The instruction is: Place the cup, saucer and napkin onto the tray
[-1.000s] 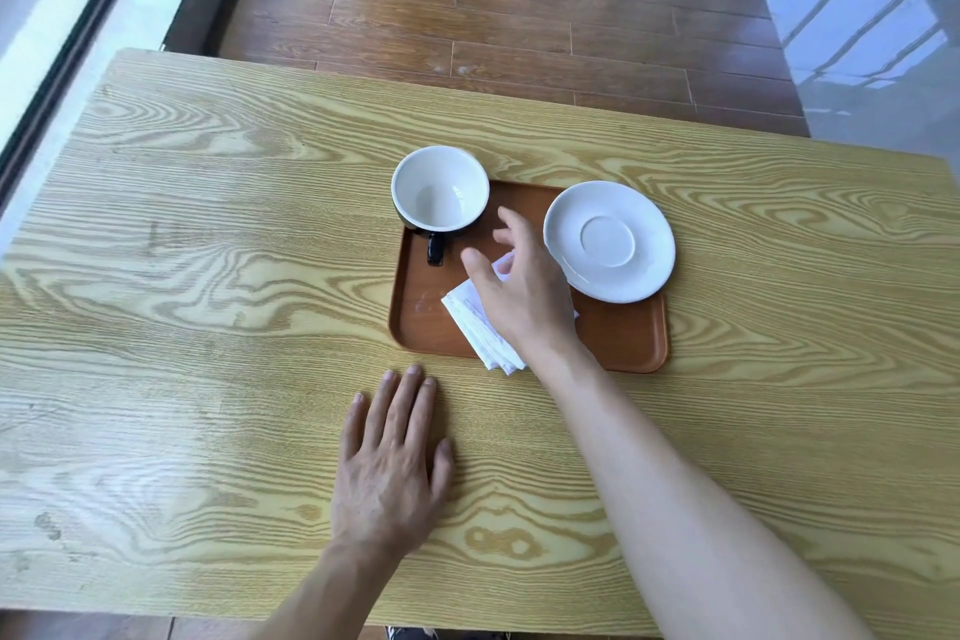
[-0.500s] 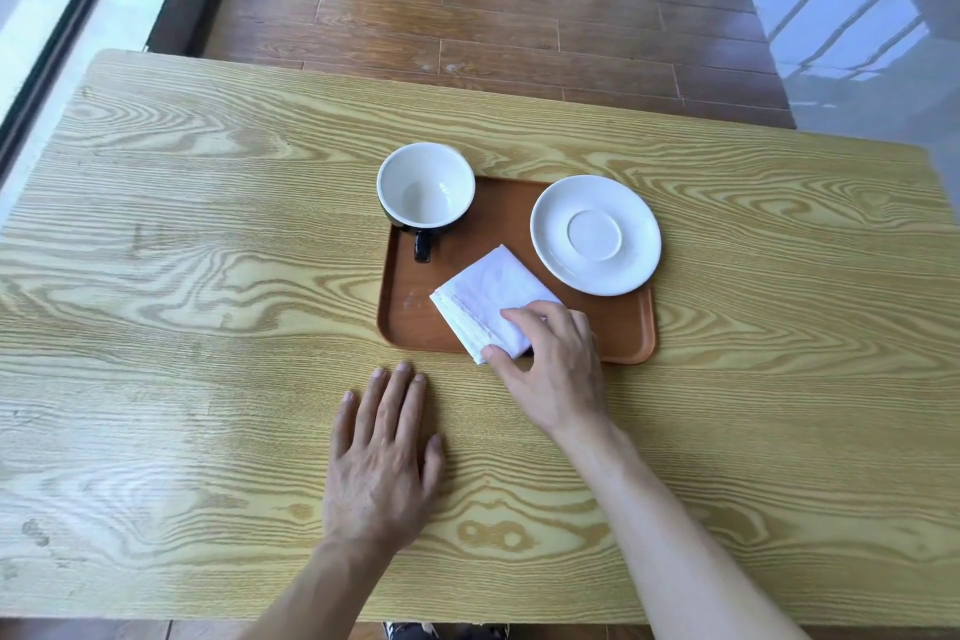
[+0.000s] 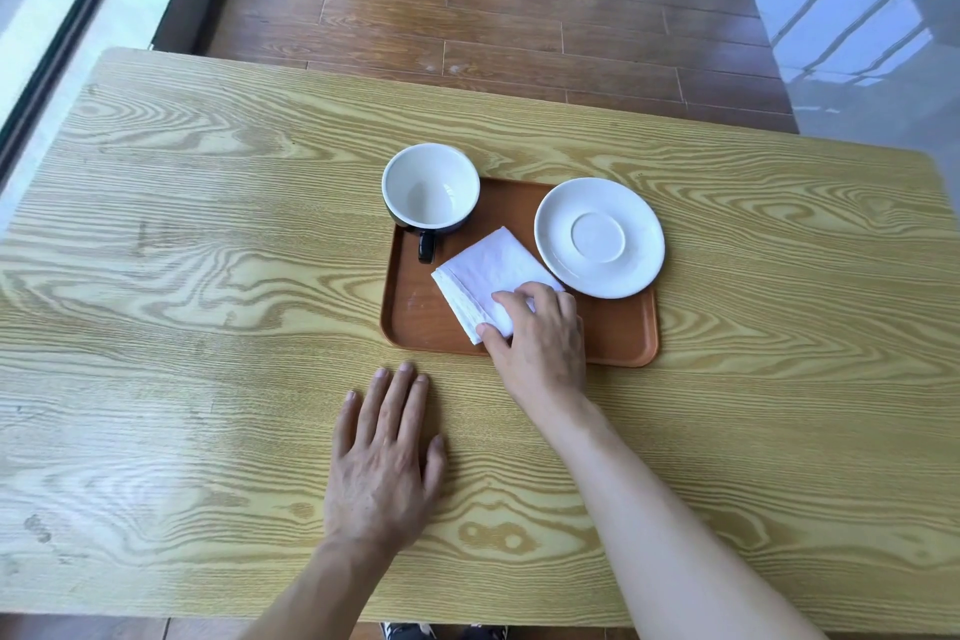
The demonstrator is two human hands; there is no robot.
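A brown tray (image 3: 618,333) lies on the wooden table. At its far left corner stands a cup (image 3: 430,187), white inside and dark outside, with its handle pointing toward me. A white saucer (image 3: 599,237) rests on the tray's far right part. The folded white napkin (image 3: 488,270) lies flat in the tray's middle. My right hand (image 3: 540,343) rests on the napkin's near corner, thumb at its edge and fingers on top, hiding that corner. My left hand (image 3: 384,457) lies flat on the table in front of the tray, fingers spread, holding nothing.
The wooden table (image 3: 208,327) reaches well out to the left and right of the tray. Beyond its far edge is a brown plank floor (image 3: 493,5). A window frame runs along the left side.
My right hand has drawn back from the tray's middle toward its near edge, uncovering most of the napkin. My left hand, the cup and the saucer have stayed put.
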